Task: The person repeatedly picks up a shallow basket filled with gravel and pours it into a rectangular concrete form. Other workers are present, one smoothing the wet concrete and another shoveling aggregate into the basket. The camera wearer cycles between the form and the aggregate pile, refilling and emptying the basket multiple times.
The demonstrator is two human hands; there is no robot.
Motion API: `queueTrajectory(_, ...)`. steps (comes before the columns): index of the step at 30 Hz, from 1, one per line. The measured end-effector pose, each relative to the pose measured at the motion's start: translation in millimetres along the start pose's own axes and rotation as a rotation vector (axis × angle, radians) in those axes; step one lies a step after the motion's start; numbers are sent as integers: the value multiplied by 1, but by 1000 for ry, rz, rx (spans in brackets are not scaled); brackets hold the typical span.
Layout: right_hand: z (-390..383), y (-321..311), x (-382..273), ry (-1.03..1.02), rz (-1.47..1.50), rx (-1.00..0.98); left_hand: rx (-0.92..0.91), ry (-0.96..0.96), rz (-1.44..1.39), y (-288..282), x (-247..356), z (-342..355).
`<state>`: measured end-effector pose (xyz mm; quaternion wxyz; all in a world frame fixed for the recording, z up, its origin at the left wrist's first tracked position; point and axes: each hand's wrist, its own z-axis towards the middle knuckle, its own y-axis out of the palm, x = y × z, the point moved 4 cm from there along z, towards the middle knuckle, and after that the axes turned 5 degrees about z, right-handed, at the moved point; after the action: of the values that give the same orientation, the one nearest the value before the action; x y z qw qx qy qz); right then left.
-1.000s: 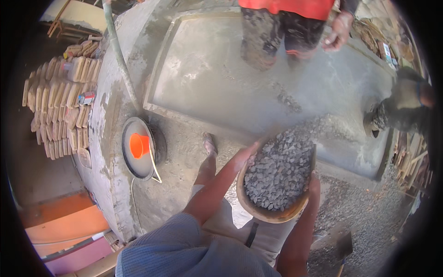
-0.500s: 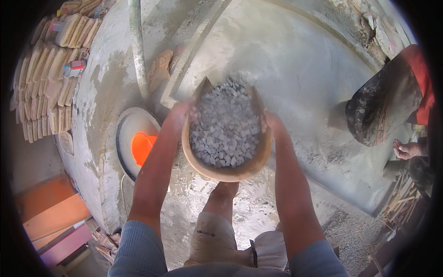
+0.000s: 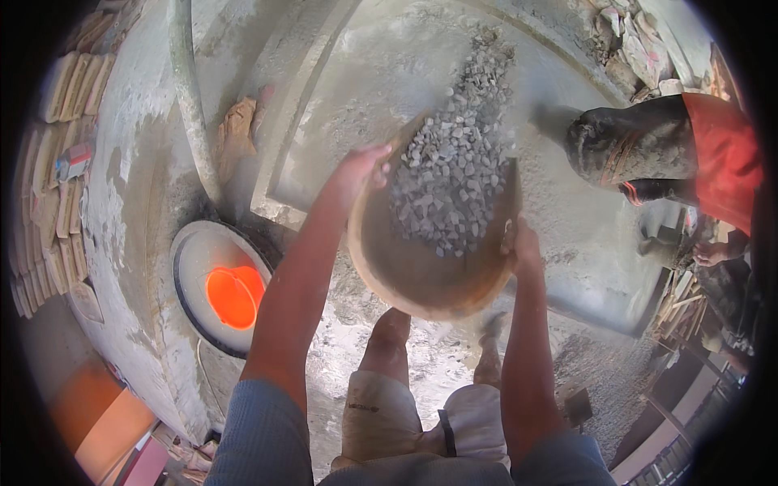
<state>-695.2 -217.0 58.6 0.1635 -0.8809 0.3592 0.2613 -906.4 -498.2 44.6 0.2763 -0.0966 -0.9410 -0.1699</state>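
Both my hands grip a worn, scoop-shaped pan (image 3: 438,287) by its opposite sides, its open end facing away from me. My left hand (image 3: 366,168) is closed on the left rim and my right hand (image 3: 523,240) on the right rim. Grey gravel (image 3: 458,154) slides out over the far lip and trails onto the wet grey cement bed (image 3: 389,57) beyond. The near part of the pan shows bare. My fingers under the rim are partly hidden.
An orange bucket (image 3: 235,296) sits in a round grey tub (image 3: 191,257) at left. A pole (image 3: 191,105) rises behind it. Stacked bags (image 3: 50,178) stand far left. A person in red and dark clothing (image 3: 640,142) is bent over at right, near wood scraps (image 3: 689,300).
The pan has tilted away from me and shifted slightly right. Gravel that lay inside it now pours out over the far end. The person at right has come further into view.
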Motion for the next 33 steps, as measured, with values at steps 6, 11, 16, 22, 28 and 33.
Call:
queueTrajectory(6, -6, 12, -12, 83, -137, -101, -34, -97, -86, -40, -93, -15)
queueTrajectory(11, 67, 98, -73, 122, -18, -361, -1, -121, -319, -96, -20, 43)
queueTrajectory(16, 65, 110, -95, 282, 331, -406, -155, -184, -391, -133, 66, 44)
queueTrajectory(22, -43, 4, 14, 457, 532, -345, -83, -349, -683, -90, -12, -106)
queueTrajectory(28, -181, -222, 131, 527, 593, -215, 234, -28, -234, 53, -181, -294)
queueTrajectory(33, -237, -534, 242, 569, 940, -118, 47, -96, -116, 269, -375, -359)
